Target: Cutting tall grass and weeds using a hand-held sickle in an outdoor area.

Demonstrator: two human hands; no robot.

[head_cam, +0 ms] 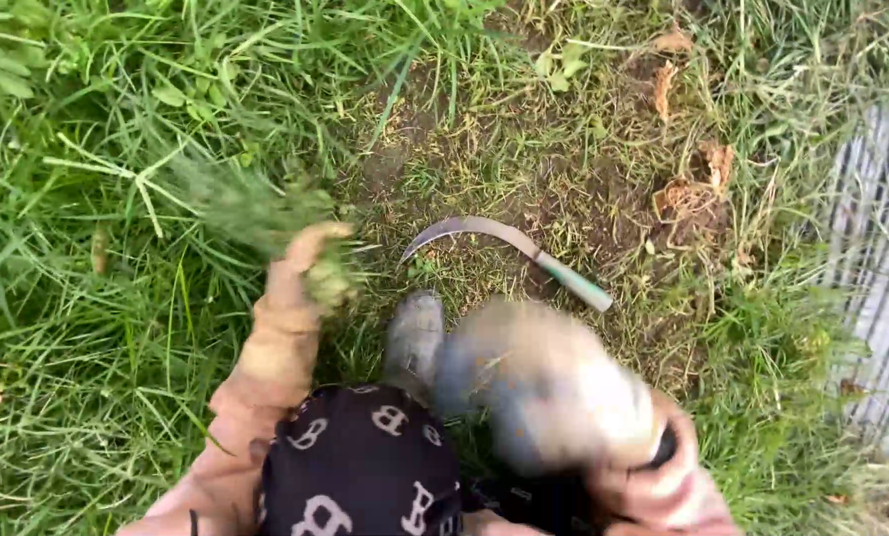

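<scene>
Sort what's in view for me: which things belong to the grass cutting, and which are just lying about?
In use:
left hand, gripping a tuft of cut grass
sickle, lying on the bare patch, no hand on it
right hand, blurred, at the knee

Lying about:
dry brown leaves
pale slatted fence at the right edge
boot

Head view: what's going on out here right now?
A person crouches over a grass patch. The left hand grips a tuft of cut grass, blurred in motion. The sickle lies apart on the bare soil, untouched, blade toward the left hand. The right hand rests low by the knee; whether it holds anything is unclear. A boot stands beside the sickle.
</scene>
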